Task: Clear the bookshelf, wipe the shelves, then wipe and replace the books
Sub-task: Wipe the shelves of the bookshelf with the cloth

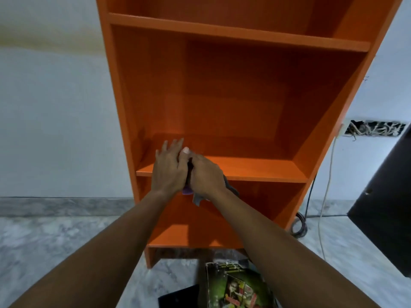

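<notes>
An orange bookshelf [233,90] stands before me with its shelves bare. Both my hands meet at the front left of the middle shelf board [255,168]. My right hand [205,176] is closed around a grey and purple cloth [196,197], whose ends hang below the fist. My left hand [170,167] lies against it with fingers stretched toward the shelf's back, touching the cloth; purple fabric shows under its palm. On the floor below lies a pile of books, a green-covered book [238,285] on top and a black book [178,296] beside it.
White wall on both sides of the shelf. A dark panel [387,196] leans at the right. A white cable [325,192] and a coiled black cable [299,226] run down behind the shelf's right side. The floor is grey marble.
</notes>
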Motion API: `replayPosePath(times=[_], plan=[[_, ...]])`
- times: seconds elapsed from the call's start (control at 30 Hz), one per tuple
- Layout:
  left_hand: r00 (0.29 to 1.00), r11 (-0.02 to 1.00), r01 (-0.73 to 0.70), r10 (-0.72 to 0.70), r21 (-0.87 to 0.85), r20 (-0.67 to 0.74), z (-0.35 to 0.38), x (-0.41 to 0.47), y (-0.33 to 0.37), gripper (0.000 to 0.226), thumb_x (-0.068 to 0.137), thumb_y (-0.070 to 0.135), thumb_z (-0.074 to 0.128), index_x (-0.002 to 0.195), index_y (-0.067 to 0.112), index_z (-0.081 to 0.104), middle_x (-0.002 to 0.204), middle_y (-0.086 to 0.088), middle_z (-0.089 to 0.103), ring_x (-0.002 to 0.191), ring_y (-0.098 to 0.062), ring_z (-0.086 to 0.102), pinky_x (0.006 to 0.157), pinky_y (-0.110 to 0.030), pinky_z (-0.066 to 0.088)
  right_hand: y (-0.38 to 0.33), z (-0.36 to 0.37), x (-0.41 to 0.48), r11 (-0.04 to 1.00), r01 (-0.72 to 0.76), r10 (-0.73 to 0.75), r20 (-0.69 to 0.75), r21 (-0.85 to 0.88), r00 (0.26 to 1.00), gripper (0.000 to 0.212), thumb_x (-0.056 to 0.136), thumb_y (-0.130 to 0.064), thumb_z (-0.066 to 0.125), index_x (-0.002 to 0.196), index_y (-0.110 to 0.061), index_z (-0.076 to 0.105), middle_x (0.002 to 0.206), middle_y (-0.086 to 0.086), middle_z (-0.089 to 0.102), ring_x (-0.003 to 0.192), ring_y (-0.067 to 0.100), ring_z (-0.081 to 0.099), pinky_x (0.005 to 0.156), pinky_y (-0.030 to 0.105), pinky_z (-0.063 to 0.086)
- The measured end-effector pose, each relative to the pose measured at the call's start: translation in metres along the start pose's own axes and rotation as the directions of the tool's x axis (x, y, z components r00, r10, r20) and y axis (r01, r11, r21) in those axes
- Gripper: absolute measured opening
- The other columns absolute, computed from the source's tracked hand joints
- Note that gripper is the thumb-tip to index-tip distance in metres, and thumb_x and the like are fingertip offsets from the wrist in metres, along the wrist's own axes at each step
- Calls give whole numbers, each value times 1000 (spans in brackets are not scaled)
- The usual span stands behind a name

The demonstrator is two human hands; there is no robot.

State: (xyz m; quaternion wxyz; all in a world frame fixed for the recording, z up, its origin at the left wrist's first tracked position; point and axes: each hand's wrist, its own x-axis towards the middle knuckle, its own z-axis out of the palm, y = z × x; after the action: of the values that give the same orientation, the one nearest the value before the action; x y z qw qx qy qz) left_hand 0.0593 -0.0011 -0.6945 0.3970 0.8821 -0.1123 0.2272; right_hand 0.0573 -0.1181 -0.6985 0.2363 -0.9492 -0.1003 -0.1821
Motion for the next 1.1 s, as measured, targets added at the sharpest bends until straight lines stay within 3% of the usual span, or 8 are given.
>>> replayPosePath(times=[0.2, 0.27, 0.37, 0.5, 0.67, 0.87, 1.0, 1.1], plan=[[989, 983, 78, -56, 165, -135, -52, -42, -27, 48, 100, 33, 52, 146, 19, 52, 145, -10, 57, 133, -33, 52, 109, -51, 44, -12, -11, -27, 988, 22, -35, 83, 152, 996, 46, 96, -8, 53, 136, -28, 64, 135, -1, 67, 119, 25, 61, 93, 44, 50], [963, 979, 113, -67, 167, -263, -65, -50, -24, 43, 95, 30, 59, 136, 19, 62, 129, -8, 68, 115, -31, 65, 96, -45, 53, -6, -21, -31, 973, -31, -2, 143, 231, 990, 44, 95, -4, 54, 133, -25, 67, 123, 1, 72, 98, 24, 65, 78, 40, 48], [877, 964, 266, -230, 28, -422, -83, -48, -10, 40, 93, 32, 66, 130, 20, 62, 121, -9, 70, 108, -32, 67, 89, -44, 54, -6, -41, -32, 926, -73, 37, 105, 371, 994, 41, 92, 1, 58, 126, -18, 70, 112, 5, 72, 88, 35, 66, 73, 49, 53], [828, 872, 488, -470, -19, -306, -84, -25, -12, 67, 89, 49, 68, 144, 18, 44, 138, -12, 60, 122, -38, 59, 97, -54, 52, 4, -62, -16, 877, -159, 220, -86, 453, 972, 40, 98, -3, 54, 136, -15, 62, 123, 8, 66, 93, 24, 63, 79, 42, 54], [819, 874, 477, -481, -95, -313, -62, 0, -27, 47, 101, 47, 50, 138, 18, 52, 132, -11, 64, 116, -38, 62, 100, -55, 50, 34, -62, 31, 869, -319, 377, -88, 378, 922, 40, 107, -12, 44, 147, -11, 46, 109, 7, 56, 78, 23, 53, 67, 42, 47], [812, 925, 358, -377, -131, -446, -32, 6, -70, 44, 98, 48, 39, 115, 15, 64, 131, -12, 64, 116, -37, 62, 97, -55, 53, 78, -16, 83, 890, -454, 456, 98, -49, 884, 30, 95, -26, 45, 67, -15, 48, 74, 7, 50, 70, 27, 46, 70, 38, 35], [826, 964, 220, -264, -146, -498, -20, 6, -86, 44, 103, 50, 38, 121, 17, 61, 134, -8, 64, 117, -32, 63, 98, -55, 53, 105, 29, 149, 947, -320, 311, 169, 27, 935, 46, 83, -62, 40, 119, -44, 62, 132, -2, 65, 120, 30, 62, 103, 54, 46], [825, 978, 140, -201, -154, -528, -17, 8, -96, 56, 102, 60, 31, 116, 17, 64, 117, -6, 72, 102, -28, 69, 91, -52, 56, 83, 50, 172, 963, -250, 221, 235, 102, 946, 40, 86, -62, 38, 120, -58, 59, 143, -9, 60, 129, 25, 58, 111, 56, 41]])
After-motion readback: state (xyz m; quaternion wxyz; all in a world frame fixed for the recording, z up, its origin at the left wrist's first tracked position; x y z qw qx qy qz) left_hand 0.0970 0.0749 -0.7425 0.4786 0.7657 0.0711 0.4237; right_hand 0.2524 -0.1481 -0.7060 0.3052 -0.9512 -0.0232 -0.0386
